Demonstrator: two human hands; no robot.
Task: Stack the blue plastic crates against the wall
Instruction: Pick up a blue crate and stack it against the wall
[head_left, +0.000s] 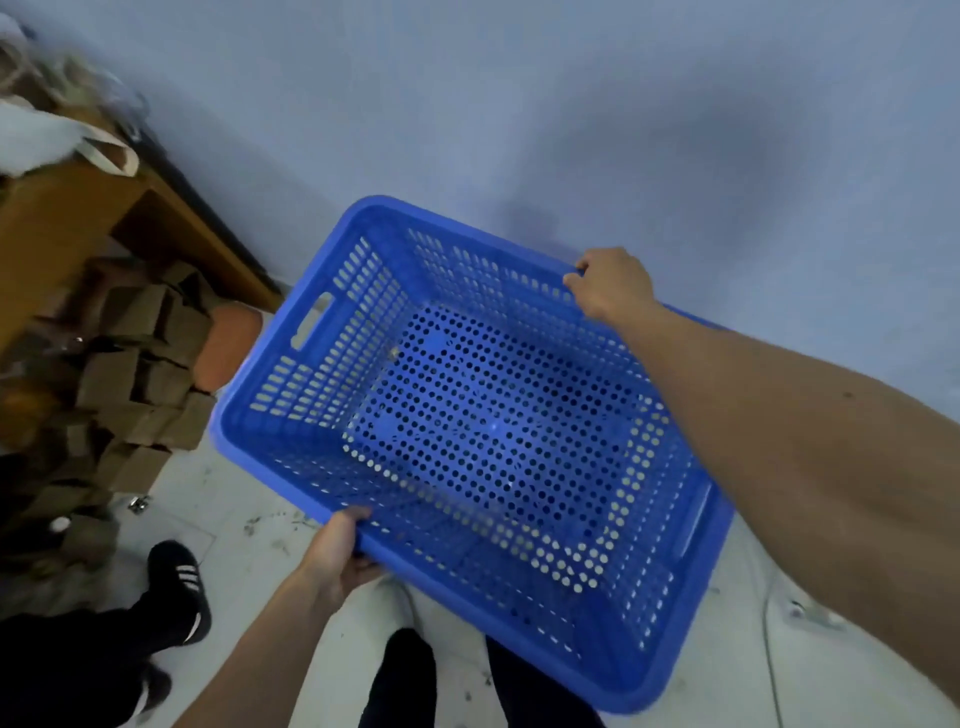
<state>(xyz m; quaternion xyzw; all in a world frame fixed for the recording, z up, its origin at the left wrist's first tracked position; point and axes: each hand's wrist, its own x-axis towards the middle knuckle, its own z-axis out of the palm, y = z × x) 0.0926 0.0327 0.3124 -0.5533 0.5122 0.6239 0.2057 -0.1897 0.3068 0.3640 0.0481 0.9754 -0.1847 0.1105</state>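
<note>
At the far left stood a wooden table (67, 208) with some cloth on top, and under and beside it lay a pile of brown cardboard boxes (135, 384). Lower, a black shoe with white stripes (182, 582) was on the pale floor (249, 499); I judged it belonged to another person, but this was not sure.

The left hand (337, 551) was closed around the near long rim of the blue plastic crate (483, 431), with the thumb on top of the rim and the fingers hidden below it. The crate itself was empty, its opening turned up toward the camera, and it was held in the air, tilted, just in front of the bluish wall (571, 104). Through the holes of its bottom I could not tell if another crate stood below.

The right hand (610, 286) gripped the far long rim, fingers curled over the edge on the wall side.

So the task seemed to be in its middle: one crate was carried near the wall but not yet put down. No finished stack was visible here, so how many crates were already placed or left, I could not say.
</note>
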